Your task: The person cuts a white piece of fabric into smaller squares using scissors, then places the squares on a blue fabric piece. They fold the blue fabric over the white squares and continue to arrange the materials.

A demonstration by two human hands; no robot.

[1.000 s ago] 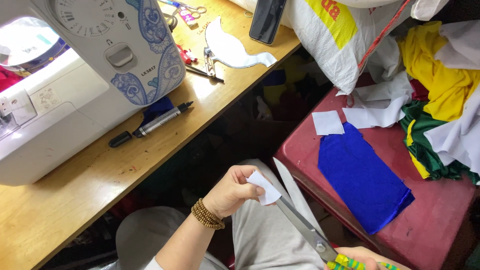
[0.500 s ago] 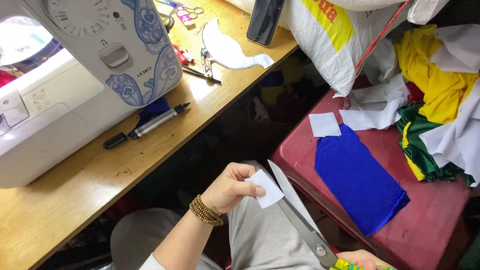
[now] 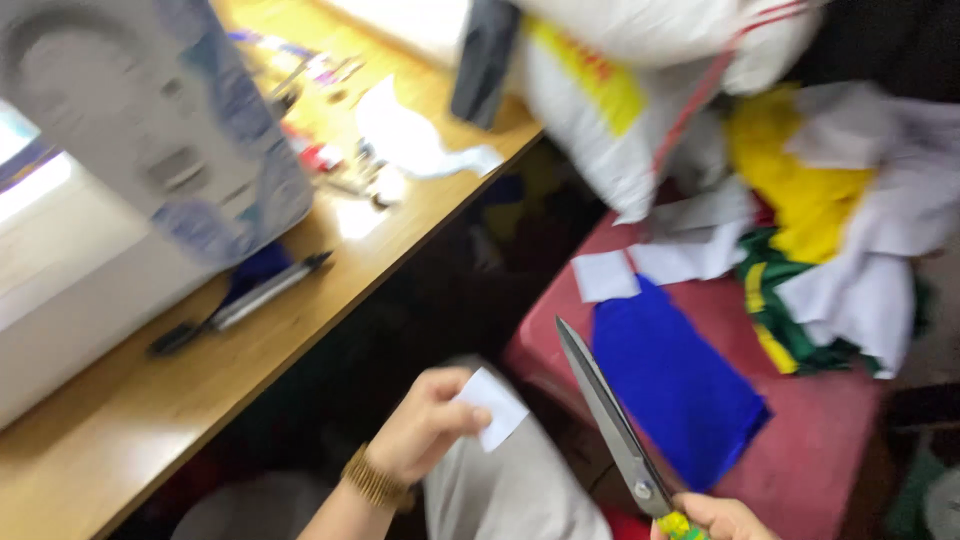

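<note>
Dim floor and a red stool (image 3: pixel 840 440) lie below you. Your left hand (image 3: pixel 425 430) has lifted slightly since a moment ago and pinches a white scrap (image 3: pixel 492 407), now clear of the scissors (image 3: pixel 610 425). Your right hand (image 3: pixel 715 518) grips their handle at the lower edge, blades shut and pointing up-left over blue cloth (image 3: pixel 670 385).

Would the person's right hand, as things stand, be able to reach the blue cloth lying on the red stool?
Probably yes. The right hand sits just below the blue cloth on the red stool, with nothing between them. But it grips the long grey scissors, so picking up the cloth would be awkward.
</note>
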